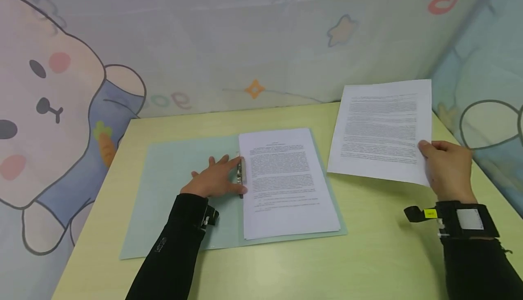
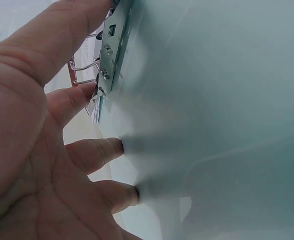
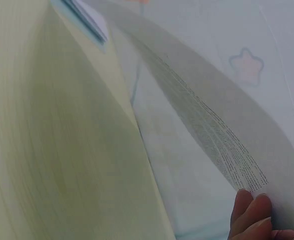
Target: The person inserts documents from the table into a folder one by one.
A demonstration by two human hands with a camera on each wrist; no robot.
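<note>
so, l hand (image 1: 214, 179) flat, fingers straight, pressing metal clip (image 1: 239, 173) at spine of open green folder (image 1: 171, 191) on desk (image 1: 367, 254). paper stack (image 1: 286, 182) in folder. r hand (image 1: 447, 170) pinches loose sheet (image 1: 382, 130) lifted beside folder, apart from stack; sheet not yet filed.

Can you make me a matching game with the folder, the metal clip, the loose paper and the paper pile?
Things:
1. folder
2. metal clip
3. loose sheet
4. paper stack

Descriptions:
A. held up by the right hand
B. lying in the folder's right half
C. pale green, open flat on the table
D. under the left hand fingertips

Pairs: 1-C, 2-D, 3-A, 4-B
</note>
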